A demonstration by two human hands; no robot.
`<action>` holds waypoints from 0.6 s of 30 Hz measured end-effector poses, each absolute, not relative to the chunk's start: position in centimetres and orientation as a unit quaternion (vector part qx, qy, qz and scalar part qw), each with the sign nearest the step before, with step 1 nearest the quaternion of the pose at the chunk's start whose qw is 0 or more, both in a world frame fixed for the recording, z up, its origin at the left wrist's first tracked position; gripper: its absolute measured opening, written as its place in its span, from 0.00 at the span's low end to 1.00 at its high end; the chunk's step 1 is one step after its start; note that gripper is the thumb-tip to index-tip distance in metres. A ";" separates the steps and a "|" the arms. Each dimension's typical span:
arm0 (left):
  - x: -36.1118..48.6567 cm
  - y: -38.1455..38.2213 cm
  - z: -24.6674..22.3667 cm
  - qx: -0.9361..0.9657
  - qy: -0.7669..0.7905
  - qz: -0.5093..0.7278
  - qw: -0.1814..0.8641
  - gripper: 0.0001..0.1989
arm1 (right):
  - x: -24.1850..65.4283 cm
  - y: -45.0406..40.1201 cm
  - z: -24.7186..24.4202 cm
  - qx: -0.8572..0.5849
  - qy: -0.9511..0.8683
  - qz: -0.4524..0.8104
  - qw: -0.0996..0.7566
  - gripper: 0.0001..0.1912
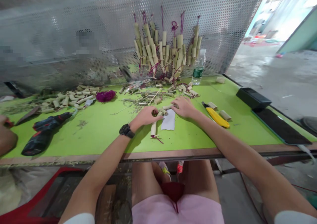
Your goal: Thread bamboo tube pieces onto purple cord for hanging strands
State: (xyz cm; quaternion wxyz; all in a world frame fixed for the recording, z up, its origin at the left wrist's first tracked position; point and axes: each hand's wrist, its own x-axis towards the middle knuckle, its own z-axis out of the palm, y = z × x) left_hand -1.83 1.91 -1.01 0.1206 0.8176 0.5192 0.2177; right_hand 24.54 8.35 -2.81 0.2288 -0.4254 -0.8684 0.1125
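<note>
My left hand (146, 115), a black watch (126, 130) on its wrist, curls with thumb and fingertips pinched at a short bamboo tube (162, 112). Facing it, my right hand (183, 107) has its fingertips closed at the end of another bamboo tube (167, 107); the two tubes lie close together, and I cannot tell whether they are joined. A white slip of paper (168, 121) lies flat under and between my hands. Below my left fingers rests a longer bamboo piece (153, 129) with purple string at its lower end.
A yellow utility knife (217, 117), bamboo tubes (225, 115) and a phone (281, 126) lie rightward. Leftward are a cordless drill (46, 131), purple string (106, 96) and another person's hand (6, 134). Strung bamboo (151, 49) hangs behind, near a water bottle (198, 68).
</note>
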 end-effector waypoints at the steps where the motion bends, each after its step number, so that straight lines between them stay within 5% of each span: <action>1: -1.8 1.9 -1.1 0.822 0.518 0.205 0.119 0.21 | 24.6 8.3 -2.7 -0.424 -0.870 0.110 0.227 0.15; 8: -2.0 2.0 -1.1 0.763 0.582 0.254 0.117 0.15 | 24.7 7.9 -1.7 -0.437 -0.863 0.165 0.191 0.18; 18: -1.3 1.6 -1.0 0.801 0.529 0.235 0.149 0.20 | 23.9 6.9 -1.9 -0.393 -0.836 0.311 0.222 0.27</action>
